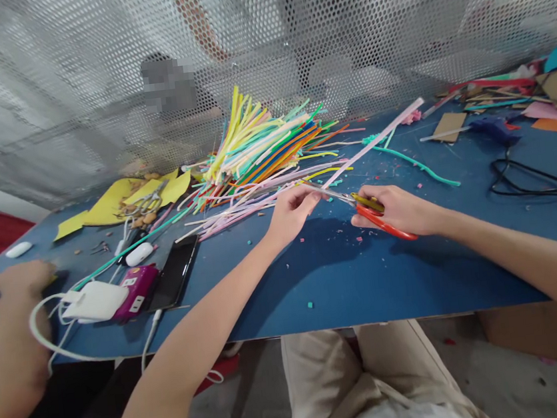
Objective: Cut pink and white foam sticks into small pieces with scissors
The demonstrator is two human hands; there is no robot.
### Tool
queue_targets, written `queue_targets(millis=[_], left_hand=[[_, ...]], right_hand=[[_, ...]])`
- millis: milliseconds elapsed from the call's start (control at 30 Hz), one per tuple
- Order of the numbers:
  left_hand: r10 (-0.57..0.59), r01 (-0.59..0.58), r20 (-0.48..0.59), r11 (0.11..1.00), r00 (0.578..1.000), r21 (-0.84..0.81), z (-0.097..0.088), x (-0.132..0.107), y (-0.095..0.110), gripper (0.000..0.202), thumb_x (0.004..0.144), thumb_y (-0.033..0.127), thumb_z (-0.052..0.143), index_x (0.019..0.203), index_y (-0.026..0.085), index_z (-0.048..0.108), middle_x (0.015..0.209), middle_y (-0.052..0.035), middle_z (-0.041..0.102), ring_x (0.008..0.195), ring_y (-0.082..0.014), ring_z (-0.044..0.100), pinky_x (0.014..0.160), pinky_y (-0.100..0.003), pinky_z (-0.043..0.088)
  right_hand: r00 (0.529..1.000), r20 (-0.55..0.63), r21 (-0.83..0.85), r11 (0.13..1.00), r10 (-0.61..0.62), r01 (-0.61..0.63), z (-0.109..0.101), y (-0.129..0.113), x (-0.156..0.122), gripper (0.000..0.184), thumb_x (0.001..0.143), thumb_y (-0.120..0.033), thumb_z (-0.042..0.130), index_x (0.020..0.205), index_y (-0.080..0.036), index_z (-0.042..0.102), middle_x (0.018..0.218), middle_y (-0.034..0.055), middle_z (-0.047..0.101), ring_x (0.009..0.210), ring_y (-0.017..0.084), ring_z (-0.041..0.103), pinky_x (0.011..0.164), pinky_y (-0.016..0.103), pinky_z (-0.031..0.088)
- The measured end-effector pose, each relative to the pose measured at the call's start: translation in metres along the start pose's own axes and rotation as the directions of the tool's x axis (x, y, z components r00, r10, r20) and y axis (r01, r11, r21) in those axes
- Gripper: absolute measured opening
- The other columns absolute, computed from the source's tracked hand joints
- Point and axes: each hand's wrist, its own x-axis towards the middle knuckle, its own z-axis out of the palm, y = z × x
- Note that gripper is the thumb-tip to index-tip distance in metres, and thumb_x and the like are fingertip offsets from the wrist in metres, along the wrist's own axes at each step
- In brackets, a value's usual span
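Note:
My left hand [292,213] pinches the lower end of a pale pink pipe cleaner [381,140], which slants up to the right. In my right hand [402,208] are scissors [387,223] with orange-red handles. Their metal blades point left and reach close to my left fingertips, by the pipe cleaner's low end; whether the blades touch it I cannot tell. Behind my hands lies a big bundle of coloured pipe cleaners [261,147], with loose pink ones in front of it. A teal pipe cleaner piece [414,160] rests to the right.
To the left are a black phone [177,271], a purple power block [134,292] with a white charger [98,300] and cables, and yellow sheets [110,205]. A co-worker's arm [16,339] rests at far left. A blue glue gun [495,130] with black cord lies right. Perforated metal stands behind.

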Motion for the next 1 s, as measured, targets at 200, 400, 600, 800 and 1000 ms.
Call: queue_targets(millis=[200, 400, 600, 800, 1000], left_hand=[[-0.003, 0.003, 0.013, 1.000, 1.000, -0.004, 0.0021, -0.0015, -0.0015, 0.029, 0.090, 0.042, 0.066, 0.087, 0.016, 0.077, 0.056, 0.0026, 0.052, 0.052, -0.0088, 0.043, 0.052, -0.024, 0.034], [-0.047, 0.048, 0.038, 0.998, 0.998, -0.036, 0.0026, -0.0028, 0.0015, 0.028, 0.090, 0.042, 0.066, 0.088, 0.016, 0.077, 0.056, 0.0023, 0.054, 0.050, -0.0083, 0.045, 0.049, -0.022, 0.033], [-0.044, 0.047, 0.072, 0.998, 0.996, -0.042, 0.0013, -0.0021, -0.0026, 0.029, 0.091, 0.042, 0.065, 0.087, 0.017, 0.077, 0.059, 0.0008, 0.058, 0.053, -0.0088, 0.048, 0.050, -0.021, 0.037], [-0.050, 0.053, 0.096, 0.998, 0.994, -0.029, 0.0012, -0.0017, -0.0023, 0.029, 0.091, 0.042, 0.064, 0.088, 0.016, 0.078, 0.062, -0.0008, 0.061, 0.056, -0.0099, 0.052, 0.053, -0.022, 0.040], [-0.071, 0.072, 0.063, 0.997, 0.995, -0.016, 0.0038, -0.0015, 0.0016, 0.029, 0.091, 0.040, 0.061, 0.086, 0.016, 0.077, 0.061, -0.0002, 0.060, 0.054, -0.0097, 0.050, 0.053, -0.022, 0.039]], right_hand=[[1.000, 0.024, 0.028, 0.999, -0.016, 0.015, -0.0002, -0.0042, -0.0021, 0.046, 0.080, -0.063, 0.066, 0.083, -0.024, 0.043, 0.072, -0.0037, 0.049, 0.063, 0.014, 0.043, 0.060, 0.029, 0.035], [0.995, 0.088, 0.179, 0.983, -0.044, 0.028, -0.0010, -0.0030, -0.0031, 0.045, 0.081, -0.062, 0.067, 0.089, -0.024, 0.046, 0.071, -0.0061, 0.043, 0.061, 0.013, 0.041, 0.059, 0.028, 0.034], [0.993, 0.120, 0.196, 0.981, -0.019, -0.005, -0.0023, -0.0066, -0.0033, 0.046, 0.081, -0.063, 0.066, 0.089, -0.023, 0.046, 0.070, -0.0057, 0.044, 0.060, 0.012, 0.039, 0.058, 0.029, 0.034], [0.995, 0.096, 0.177, 0.984, -0.015, -0.003, 0.0003, -0.0035, -0.0010, 0.046, 0.080, -0.065, 0.065, 0.089, -0.022, 0.049, 0.072, -0.0037, 0.048, 0.062, 0.014, 0.042, 0.059, 0.030, 0.035], [0.998, 0.049, 0.130, 0.991, -0.026, 0.019, 0.0020, -0.0009, 0.0013, 0.049, 0.080, -0.069, 0.062, 0.086, -0.023, 0.049, 0.072, -0.0029, 0.049, 0.064, 0.015, 0.044, 0.060, 0.030, 0.035]])
